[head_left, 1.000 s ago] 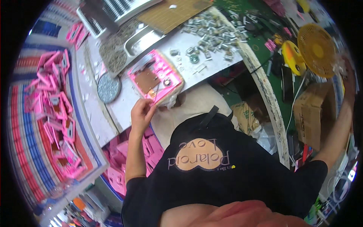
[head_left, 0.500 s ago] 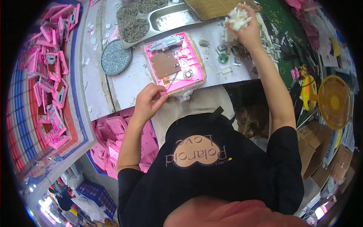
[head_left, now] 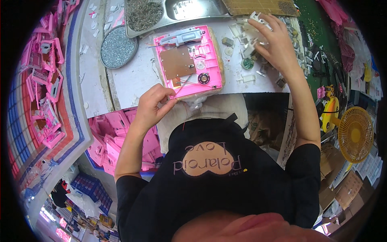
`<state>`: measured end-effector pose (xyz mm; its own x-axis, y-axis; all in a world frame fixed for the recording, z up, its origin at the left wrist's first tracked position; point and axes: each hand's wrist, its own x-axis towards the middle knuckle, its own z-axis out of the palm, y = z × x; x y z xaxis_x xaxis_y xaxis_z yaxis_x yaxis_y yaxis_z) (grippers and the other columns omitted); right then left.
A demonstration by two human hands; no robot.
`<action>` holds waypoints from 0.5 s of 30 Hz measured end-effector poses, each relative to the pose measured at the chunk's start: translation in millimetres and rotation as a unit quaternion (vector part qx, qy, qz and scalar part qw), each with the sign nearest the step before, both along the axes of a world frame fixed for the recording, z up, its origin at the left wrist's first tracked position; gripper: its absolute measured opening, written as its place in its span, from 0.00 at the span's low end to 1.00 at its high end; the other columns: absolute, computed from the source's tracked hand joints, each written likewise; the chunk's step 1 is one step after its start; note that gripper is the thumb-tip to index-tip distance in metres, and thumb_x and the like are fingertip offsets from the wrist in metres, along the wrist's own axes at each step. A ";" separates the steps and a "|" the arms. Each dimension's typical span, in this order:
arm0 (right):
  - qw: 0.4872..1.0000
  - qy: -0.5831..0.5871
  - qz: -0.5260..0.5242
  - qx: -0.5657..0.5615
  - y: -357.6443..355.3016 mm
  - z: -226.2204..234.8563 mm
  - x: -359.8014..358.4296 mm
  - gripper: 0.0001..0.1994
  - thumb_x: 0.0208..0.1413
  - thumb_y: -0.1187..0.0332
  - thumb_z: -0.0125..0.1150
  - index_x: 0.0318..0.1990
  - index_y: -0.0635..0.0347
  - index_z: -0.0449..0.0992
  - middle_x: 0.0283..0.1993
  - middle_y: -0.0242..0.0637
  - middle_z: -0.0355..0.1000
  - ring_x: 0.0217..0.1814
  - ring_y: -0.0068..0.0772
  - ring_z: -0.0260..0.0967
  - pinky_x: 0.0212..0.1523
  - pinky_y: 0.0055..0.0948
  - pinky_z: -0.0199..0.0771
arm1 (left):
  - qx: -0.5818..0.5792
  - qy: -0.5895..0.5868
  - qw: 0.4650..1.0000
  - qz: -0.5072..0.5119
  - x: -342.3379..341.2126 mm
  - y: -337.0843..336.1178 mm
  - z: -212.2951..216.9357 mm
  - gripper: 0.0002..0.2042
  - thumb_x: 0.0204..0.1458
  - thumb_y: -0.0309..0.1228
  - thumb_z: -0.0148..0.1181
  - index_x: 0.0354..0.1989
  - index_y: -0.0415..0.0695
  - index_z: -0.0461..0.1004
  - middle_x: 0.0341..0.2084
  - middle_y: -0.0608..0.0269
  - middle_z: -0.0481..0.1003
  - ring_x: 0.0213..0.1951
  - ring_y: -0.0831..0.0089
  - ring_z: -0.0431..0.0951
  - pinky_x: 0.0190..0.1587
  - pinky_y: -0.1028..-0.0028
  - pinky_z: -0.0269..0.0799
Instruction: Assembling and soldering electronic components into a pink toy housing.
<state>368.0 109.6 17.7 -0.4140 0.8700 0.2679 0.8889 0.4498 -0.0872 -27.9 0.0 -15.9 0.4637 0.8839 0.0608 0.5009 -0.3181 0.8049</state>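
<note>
A pink plastic housing [head_left: 215, 68] lies on a padded block in front of me. Inside it are a brown circuit board [head_left: 176, 63], a grey motor-like unit [head_left: 183, 37], a small round speaker [head_left: 204, 78] and thin wires. My left hand [head_left: 155, 103] pinches the housing's near left corner between thumb and fingers. To the right, my right hand [head_left: 278, 46] is over a scatter of white plastic pieces [head_left: 250, 34], its fingers spread and the pieces between and below them. Whether any piece still rests against the palm is hidden.
A round tray of small metal parts [head_left: 119, 47] stands left of the housing. Behind is a steel tray [head_left: 189, 10] holding screws or springs. Small metal blocks [head_left: 296, 38] lie at the right. Pink casings [head_left: 115, 135] fill a container below the table; a yellow fan [head_left: 354, 133] stands right.
My right hand has come nearer and loosened its hold on the clump of white plastic pieces, which now lie spread on the table. The left hand stays at the housing's corner; the view has shifted slightly.
</note>
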 end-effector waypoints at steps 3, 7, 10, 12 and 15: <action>1.000 -0.002 0.017 0.007 -2.8 2.4 -4.8 0.24 0.51 0.63 0.72 0.58 0.44 0.78 0.62 0.41 0.70 0.65 0.50 0.65 0.64 0.46 0.67 | -0.005 0.006 1.000 -0.002 0.6 1.6 3.1 0.11 0.49 0.26 0.72 0.40 0.43 0.79 0.25 0.61 0.72 0.25 0.69 0.74 0.29 0.70 0.69; 0.996 0.002 0.090 -0.025 -0.9 -0.9 -11.3 0.23 0.50 0.61 0.72 0.55 0.45 0.79 0.57 0.39 0.72 0.61 0.50 0.67 0.61 0.48 0.67 | -0.014 0.003 1.000 0.002 2.0 1.4 4.5 0.11 0.49 0.26 0.72 0.40 0.42 0.79 0.25 0.61 0.71 0.25 0.69 0.73 0.29 0.70 0.69; 0.990 0.036 0.129 -0.032 5.6 -0.3 -11.2 0.22 0.52 0.62 0.71 0.56 0.49 0.79 0.55 0.41 0.73 0.59 0.49 0.69 0.60 0.44 0.69 | -0.014 0.006 1.000 -0.003 1.9 2.3 4.8 0.11 0.49 0.26 0.72 0.40 0.42 0.79 0.25 0.61 0.72 0.25 0.69 0.73 0.29 0.70 0.69; 0.988 0.087 0.122 -0.024 10.0 7.0 -7.5 0.20 0.53 0.62 0.71 0.54 0.51 0.79 0.54 0.42 0.74 0.57 0.48 0.70 0.59 0.43 0.70 | -0.018 0.008 1.000 -0.002 1.3 2.0 5.1 0.11 0.49 0.26 0.72 0.40 0.42 0.79 0.25 0.60 0.72 0.25 0.68 0.74 0.29 0.70 0.70; 0.988 0.146 0.044 -0.013 17.7 9.9 -3.4 0.20 0.53 0.55 0.71 0.51 0.53 0.81 0.49 0.42 0.76 0.53 0.51 0.71 0.55 0.42 0.71 | -0.010 0.007 1.000 -0.003 -1.3 -0.1 3.0 0.12 0.49 0.28 0.72 0.41 0.43 0.79 0.26 0.60 0.73 0.25 0.67 0.75 0.29 0.69 0.70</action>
